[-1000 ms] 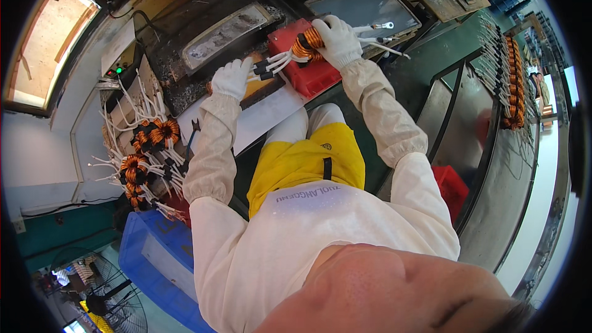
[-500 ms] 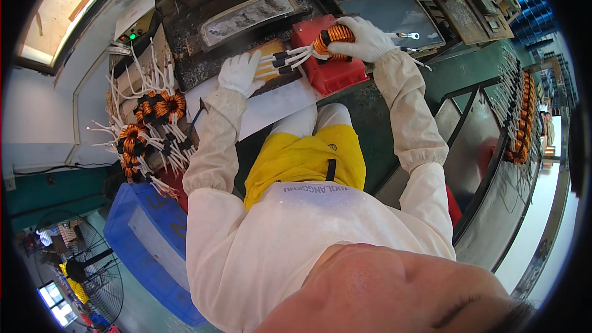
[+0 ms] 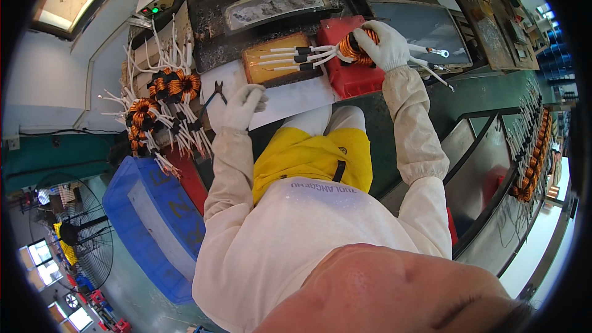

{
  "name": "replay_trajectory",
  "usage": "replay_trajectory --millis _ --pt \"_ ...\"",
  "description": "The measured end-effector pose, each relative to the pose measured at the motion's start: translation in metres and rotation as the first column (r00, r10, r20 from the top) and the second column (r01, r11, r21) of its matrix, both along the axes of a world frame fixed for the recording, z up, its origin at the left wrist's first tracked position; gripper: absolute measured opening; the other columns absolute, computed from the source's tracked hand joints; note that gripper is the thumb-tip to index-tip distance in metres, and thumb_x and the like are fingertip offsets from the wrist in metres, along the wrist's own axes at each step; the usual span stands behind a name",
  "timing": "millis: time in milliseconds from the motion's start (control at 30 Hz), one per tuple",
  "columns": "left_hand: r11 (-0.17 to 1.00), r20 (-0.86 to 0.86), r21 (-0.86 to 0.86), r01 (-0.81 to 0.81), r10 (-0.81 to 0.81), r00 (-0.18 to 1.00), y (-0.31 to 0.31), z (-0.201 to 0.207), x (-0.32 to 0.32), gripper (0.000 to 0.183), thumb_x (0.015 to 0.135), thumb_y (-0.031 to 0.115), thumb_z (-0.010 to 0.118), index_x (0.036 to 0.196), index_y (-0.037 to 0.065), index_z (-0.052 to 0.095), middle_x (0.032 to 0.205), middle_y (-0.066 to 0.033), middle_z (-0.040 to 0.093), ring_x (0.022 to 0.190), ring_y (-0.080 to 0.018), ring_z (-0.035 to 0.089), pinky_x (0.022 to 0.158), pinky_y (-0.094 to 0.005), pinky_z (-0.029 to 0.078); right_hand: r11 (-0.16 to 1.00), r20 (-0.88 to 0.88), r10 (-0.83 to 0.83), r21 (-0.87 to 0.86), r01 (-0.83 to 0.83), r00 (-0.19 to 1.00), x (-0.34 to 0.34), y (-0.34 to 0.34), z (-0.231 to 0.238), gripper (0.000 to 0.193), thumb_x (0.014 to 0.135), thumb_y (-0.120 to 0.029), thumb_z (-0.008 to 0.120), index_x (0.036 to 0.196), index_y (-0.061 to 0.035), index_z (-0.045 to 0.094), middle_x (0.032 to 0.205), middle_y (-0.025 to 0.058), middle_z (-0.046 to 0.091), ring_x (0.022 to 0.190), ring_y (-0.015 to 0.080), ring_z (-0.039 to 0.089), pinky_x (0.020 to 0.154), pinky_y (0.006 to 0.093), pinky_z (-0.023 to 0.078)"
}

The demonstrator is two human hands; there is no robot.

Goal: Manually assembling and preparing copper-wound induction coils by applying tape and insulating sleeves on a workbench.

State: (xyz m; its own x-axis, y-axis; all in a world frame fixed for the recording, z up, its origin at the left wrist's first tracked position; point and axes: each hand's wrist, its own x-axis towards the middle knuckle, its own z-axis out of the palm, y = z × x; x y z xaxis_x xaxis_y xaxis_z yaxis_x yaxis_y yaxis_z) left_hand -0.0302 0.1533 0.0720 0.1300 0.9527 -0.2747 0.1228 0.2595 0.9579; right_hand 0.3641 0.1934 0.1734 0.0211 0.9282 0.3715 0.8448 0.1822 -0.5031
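My right hand (image 3: 387, 49), in a white glove, grips a ring-shaped coil (image 3: 353, 51) wound with copper wire, over a red block (image 3: 354, 83). White leads with black sleeves (image 3: 302, 59) run left from the coil, their bare ends above a shallow tray (image 3: 277, 44) with an amber surface. Other leads, one tipped with a ring terminal (image 3: 439, 53), come out right of the hand. My left hand (image 3: 242, 108), also gloved, hovers over a white sheet (image 3: 290, 102), fingers loosely bent, nothing visible in them. Beside it lie dark-handled cutters (image 3: 217, 90).
Several finished-looking coils (image 3: 166, 89) with white leads are heaped at the left, above a blue crate (image 3: 154, 228). A framed grey-crusted rectangular pan (image 3: 277, 7) lies behind the tray. More coils (image 3: 535, 154) stand in a row on a rack at the right.
My left hand has drawn back from the lead ends, toward me, uncovering the amber tray and the cutters. The right hand still holds the coil over the red block; the whole view has shifted.
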Motion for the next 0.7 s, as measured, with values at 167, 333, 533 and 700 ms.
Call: replay_trajectory --millis 167,333,533,700 --pt "0.871 -0.213 0.464 -0.159 0.283 0.935 0.048 -0.035 0.015 0.03 0.099 0.019 0.063 0.122 0.0 0.066 0.108 -0.0146 0.072 0.095 -0.022 0.071 0.084 -0.0342 0.056 1.0 0.008 -0.003 0.015 0.003 1.0 0.0 0.0 -0.002 0.05 0.09 -0.055 0.065 0.104 -0.0088 0.075 0.1 0.014 0.074 0.095 0.0345 0.07 0.086 0.0421 0.056" --pt "0.786 -0.443 0.615 -0.069 0.417 0.794 0.096 -0.044 0.005 0.035 0.099 0.022 0.064 0.127 0.001 0.064 0.114 -0.018 0.072 0.107 -0.0287 0.069 0.094 -0.039 0.053 1.0 0.026 -0.016 0.013 0.016 1.0 0.001 0.001 -0.003 0.051 0.09 -0.057 0.065 0.105 -0.0095 0.075 0.101 0.0149 0.074 0.095 0.0352 0.07 0.086 0.0431 0.056" --pt "0.996 -0.124 0.034 -0.083 0.087 0.989 0.107 -0.023 0.002 0.034 0.099 0.025 0.066 0.123 0.001 0.063 0.099 -0.0102 0.07 0.088 -0.0173 0.069 0.074 -0.032 0.056 1.0 0.017 -0.027 0.01 0.026 1.0 0.001 0.002 -0.006 0.053 0.088 -0.059 0.066 0.105 -0.0099 0.076 0.102 0.0151 0.074 0.096 0.0352 0.07 0.088 0.0439 0.056" --pt "0.976 -0.092 0.196 -0.095 0.115 0.989 0.093 0.05 0.008 0.029 0.099 0.025 0.066 0.114 0.001 0.064 0.091 -0.0055 0.068 0.076 -0.0117 0.062 0.061 -0.0267 0.05 1.0 0.022 -0.024 0.008 0.024 0.999 0.003 0.002 -0.007 0.054 0.088 -0.06 0.065 0.108 -0.0103 0.076 0.104 0.0149 0.074 0.098 0.035 0.07 0.089 0.0434 0.056"
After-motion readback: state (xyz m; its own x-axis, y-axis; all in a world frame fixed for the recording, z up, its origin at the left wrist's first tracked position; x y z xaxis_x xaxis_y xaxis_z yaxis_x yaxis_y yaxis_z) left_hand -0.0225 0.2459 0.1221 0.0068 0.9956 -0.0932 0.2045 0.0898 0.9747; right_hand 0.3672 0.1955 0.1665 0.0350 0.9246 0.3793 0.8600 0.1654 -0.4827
